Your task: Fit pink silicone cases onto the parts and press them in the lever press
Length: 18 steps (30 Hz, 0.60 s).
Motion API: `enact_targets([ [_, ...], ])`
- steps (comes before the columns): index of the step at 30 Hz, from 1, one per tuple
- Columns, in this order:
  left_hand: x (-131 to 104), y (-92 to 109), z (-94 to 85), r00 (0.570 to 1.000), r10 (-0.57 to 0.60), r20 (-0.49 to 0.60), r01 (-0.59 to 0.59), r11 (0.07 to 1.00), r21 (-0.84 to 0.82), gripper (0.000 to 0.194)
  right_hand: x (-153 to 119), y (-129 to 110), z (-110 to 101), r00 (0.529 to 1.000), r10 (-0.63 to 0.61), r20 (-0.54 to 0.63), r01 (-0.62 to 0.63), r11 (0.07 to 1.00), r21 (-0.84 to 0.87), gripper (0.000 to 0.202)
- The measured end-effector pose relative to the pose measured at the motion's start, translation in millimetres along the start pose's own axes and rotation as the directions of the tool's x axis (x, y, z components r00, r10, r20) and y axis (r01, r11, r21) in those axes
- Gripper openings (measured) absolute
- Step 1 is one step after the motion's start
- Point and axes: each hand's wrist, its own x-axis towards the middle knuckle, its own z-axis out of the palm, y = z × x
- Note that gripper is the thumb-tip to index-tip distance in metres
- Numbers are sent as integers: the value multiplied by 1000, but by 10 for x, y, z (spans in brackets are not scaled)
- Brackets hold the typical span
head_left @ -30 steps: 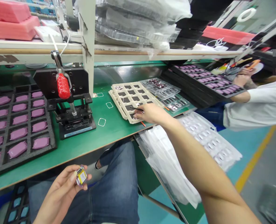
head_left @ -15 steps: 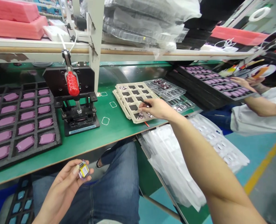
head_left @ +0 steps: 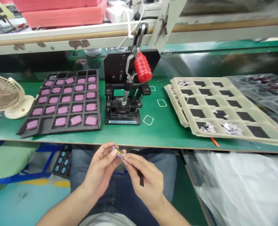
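Note:
Above my lap, my left hand is closed on a small purple-cased electronic device with a yellow part inside. My right hand meets it there, its fingers pinched round black tweezers. Their tip is at the device, and I cannot make out whether it grips anything. Beyond my hands on the green bench stands a black press fixture with a red-handled toggle clamp. To the right lies a cream compartment tray with black squares and small white pieces in it.
A black foam tray of purple cases lies left of the press, next to a small fan. Clear trays are at the far right. A shelf with pink foam runs above the bench. Plastic sheets lie low at right.
My right hand has come back from the cream tray to the device in my left hand, tweezers still held. The view has swung left, bringing the fan into sight; the co-worker is out of view.

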Motion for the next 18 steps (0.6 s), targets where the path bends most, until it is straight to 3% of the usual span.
enact_targets([
  [5,-33,-19,-51,998,58,-8,-58,998,38,39,-89,90,35,999,-54,-8,54,997,-60,33],
  [18,-101,-157,-13,986,167,-16,-164,978,125,30,-244,113,117,996,-66,-57,57,988,-140,37],
])
